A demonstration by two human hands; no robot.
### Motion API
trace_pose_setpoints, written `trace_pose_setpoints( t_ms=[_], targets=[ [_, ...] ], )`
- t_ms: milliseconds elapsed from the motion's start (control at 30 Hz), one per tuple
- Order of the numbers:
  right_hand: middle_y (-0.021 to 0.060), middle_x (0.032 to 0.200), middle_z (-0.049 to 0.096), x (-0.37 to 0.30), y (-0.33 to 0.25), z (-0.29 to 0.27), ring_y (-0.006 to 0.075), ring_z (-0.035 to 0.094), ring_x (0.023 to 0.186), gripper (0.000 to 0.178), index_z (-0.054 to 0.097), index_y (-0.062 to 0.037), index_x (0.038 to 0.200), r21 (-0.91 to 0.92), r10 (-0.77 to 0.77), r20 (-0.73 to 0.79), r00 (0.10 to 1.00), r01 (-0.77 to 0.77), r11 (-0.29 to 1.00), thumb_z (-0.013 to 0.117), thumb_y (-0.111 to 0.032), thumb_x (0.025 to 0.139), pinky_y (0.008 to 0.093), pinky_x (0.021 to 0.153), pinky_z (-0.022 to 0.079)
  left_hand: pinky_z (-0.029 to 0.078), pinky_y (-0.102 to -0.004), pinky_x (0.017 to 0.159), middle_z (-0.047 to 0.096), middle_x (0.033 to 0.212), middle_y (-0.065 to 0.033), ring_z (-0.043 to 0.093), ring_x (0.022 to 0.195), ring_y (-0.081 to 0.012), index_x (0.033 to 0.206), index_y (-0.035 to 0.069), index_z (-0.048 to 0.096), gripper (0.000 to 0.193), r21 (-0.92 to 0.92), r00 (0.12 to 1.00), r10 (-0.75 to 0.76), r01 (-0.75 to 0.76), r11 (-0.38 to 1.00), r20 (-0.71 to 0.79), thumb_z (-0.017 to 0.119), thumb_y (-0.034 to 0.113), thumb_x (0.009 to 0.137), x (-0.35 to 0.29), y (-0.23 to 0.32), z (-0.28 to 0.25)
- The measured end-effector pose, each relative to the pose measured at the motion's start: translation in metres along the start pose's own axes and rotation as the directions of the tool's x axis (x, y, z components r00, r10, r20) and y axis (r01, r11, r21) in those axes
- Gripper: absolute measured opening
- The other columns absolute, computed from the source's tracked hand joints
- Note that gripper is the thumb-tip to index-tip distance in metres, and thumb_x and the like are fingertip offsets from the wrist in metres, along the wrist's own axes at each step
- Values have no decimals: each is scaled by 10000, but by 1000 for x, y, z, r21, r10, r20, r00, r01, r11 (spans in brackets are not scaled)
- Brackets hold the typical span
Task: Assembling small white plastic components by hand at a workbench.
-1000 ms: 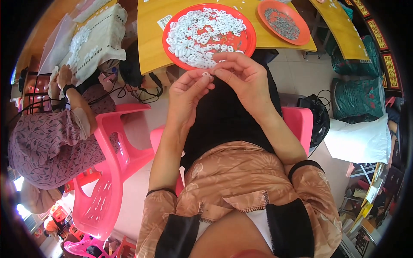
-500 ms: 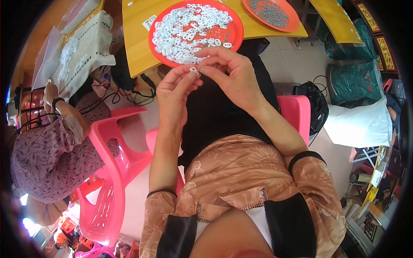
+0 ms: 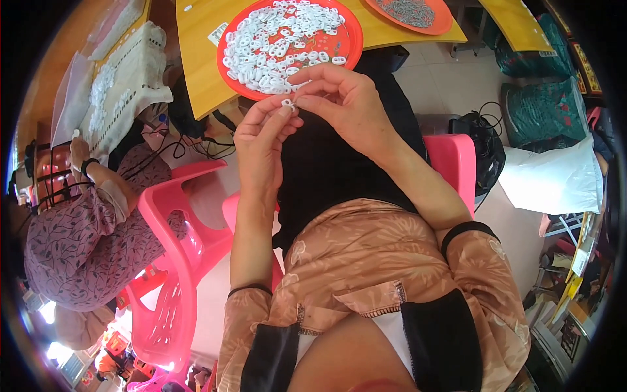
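A small white plastic piece with holes is pinched between the thumb and forefinger of my left hand, whose other fingers are curled. The thumb and forefinger of my right hand close together right beside that piece; whatever they grip is too small to make out. Both hands are above my lap, at the near edge of a round red tray. Many loose white plastic pieces of the same kind lie heaped in it. Farther right, an orange plate carries a pile of small grey metal parts.
The tray and plate are on a yellow table. At left, a person in a patterned garment reaches toward a cloth with white pieces. Pink chairs stand beside me. At right are a black bag, white sack and green sack.
The tray and table sit slightly farther left and higher in the picture. My hands keep nearly the same pinch on the white piece, and the right fingertips have shifted slightly.
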State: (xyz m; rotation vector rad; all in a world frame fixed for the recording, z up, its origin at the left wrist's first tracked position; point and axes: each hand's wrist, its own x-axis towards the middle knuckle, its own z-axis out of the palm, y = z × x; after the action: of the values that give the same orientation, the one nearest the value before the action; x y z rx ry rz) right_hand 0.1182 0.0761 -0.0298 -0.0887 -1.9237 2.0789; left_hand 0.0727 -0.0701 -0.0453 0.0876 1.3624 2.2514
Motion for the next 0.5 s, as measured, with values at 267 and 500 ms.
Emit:
trace_pose_setpoints(
  t_ms=[267,500],
  targets=[
    [82,742,643,-3,-1,1,79,613,681,194,574,14,970,-120,-30,-43,999,25,992,620,11,782,227,601,482,461,-186,650,649,808,-58,613,707,-98,988,-21,627,163,199,989,149,-144,969,-12,627,22,831,-1,-1,5],
    [89,693,589,-4,4,4,186,645,670,219,464,-2,880,-217,-126,-123,984,97,971,630,49,746,265,605,494,470,-187,629,654,818,-59,609,680,-94,991,-37,632,169,294,977,211,-207,933,18,631,-8,824,-1,-6,5]
  ],
)
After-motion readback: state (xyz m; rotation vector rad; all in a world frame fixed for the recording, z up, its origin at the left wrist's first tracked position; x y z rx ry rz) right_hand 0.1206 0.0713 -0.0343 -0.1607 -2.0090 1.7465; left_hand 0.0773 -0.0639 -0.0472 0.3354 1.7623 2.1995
